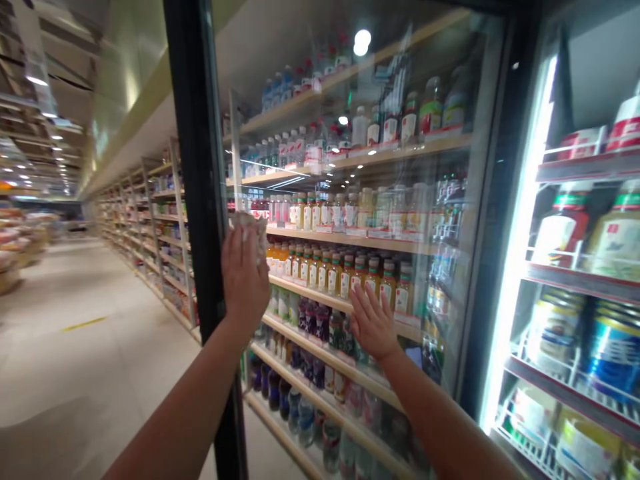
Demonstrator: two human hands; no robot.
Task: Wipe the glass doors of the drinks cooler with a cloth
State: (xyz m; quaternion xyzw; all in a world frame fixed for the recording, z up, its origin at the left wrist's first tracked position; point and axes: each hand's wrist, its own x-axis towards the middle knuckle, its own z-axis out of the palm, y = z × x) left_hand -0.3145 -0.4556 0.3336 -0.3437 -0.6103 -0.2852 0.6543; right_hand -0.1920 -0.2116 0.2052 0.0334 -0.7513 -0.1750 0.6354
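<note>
A glass door (pixel 380 60) with a black frame (pixel 197 167) stands open in front of me. My left hand (pixel 245 277) holds a crumpled light cloth (pixel 256 230) against the glass, close to the frame's left edge. The cloth shows above and beside the fingers; the rest is hidden under them. Lower and to the right, my right hand (pixel 374 325) is raised flat to the glass with its fingers apart and nothing in it. Whether its palm fully touches the pane cannot be seen.
Behind the glass, wooden shelves (pixel 320 293) carry rows of bottles (pixel 345 275). At right, a lit cooler (pixel 595 273) holds bottles and cans on wire racks. An aisle floor (pixel 100 360) with a yellow strip (pixel 85 323) runs along more stocked shelves (pixel 165 207) at left.
</note>
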